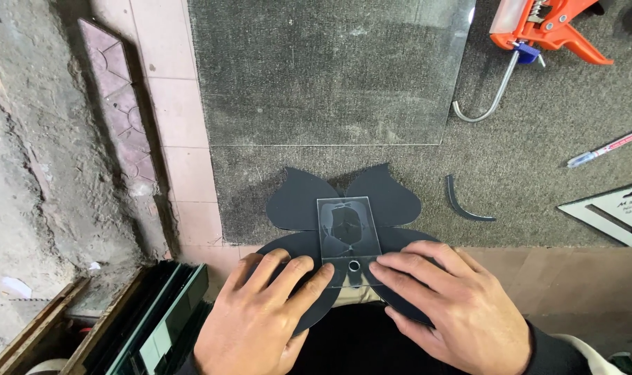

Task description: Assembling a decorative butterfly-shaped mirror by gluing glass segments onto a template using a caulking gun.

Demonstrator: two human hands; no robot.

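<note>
A dark flower-shaped flat piece with rounded, pointed petals lies at the near edge of a grey carpeted bench. On its middle rests a small clear rectangular template with a round hole near its lower end. My left hand lies flat on the lower left petal, fingertips touching the template's left edge. My right hand presses flat on the lower right petal, fingers against the template's right edge. Neither hand grips anything.
A large clear glass sheet lies behind the flower piece. An orange caulking gun, a marker pen, a curved dark offcut and a grey set square are at right. Stacked glass panes stand at lower left beside a rough wall.
</note>
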